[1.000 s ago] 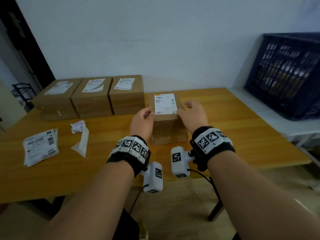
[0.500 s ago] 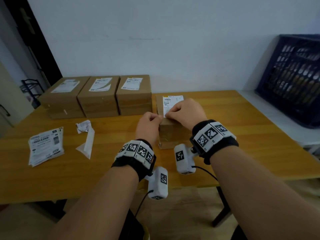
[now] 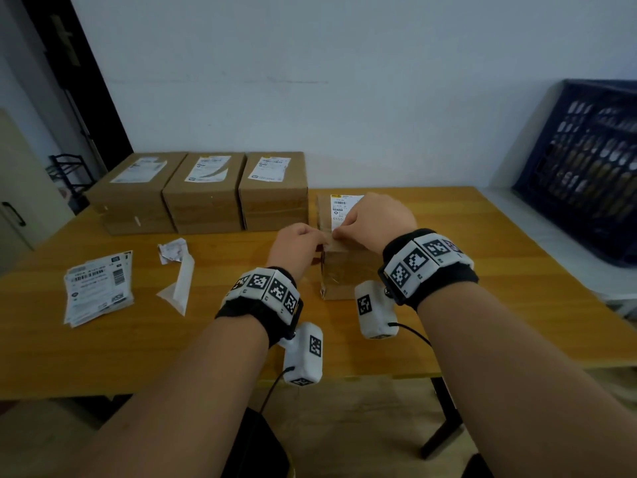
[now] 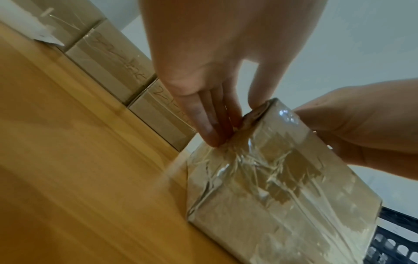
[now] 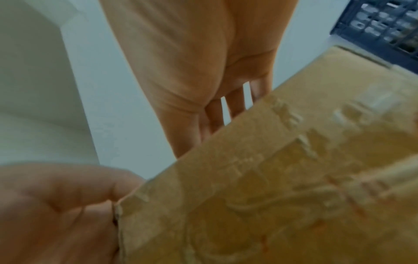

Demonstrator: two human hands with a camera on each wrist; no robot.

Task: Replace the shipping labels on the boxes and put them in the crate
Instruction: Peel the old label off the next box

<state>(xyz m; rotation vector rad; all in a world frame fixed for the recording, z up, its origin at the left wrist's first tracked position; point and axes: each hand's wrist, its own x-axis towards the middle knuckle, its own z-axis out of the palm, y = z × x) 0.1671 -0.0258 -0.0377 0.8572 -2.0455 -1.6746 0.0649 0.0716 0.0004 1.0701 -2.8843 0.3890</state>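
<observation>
Both hands on the taped box (image 3: 346, 270) mid-surface (image 3: 482, 270): left hand (image 3: 296, 244) pinching its near top corner, right hand (image 3: 377, 219) pinching the shipping label (image 3: 344, 207) edge on top; crate (image 3: 586, 167) waits far right

The head view looks down and forward over the table (image 3: 103, 357) from some way off. Each wrist view looks up along its palm, very near, sharing the taped box (image 4: 282, 187) between them.

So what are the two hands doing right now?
Left hand: grips the box at its near top corner.
Right hand: pinches the label at its near edge.
</observation>
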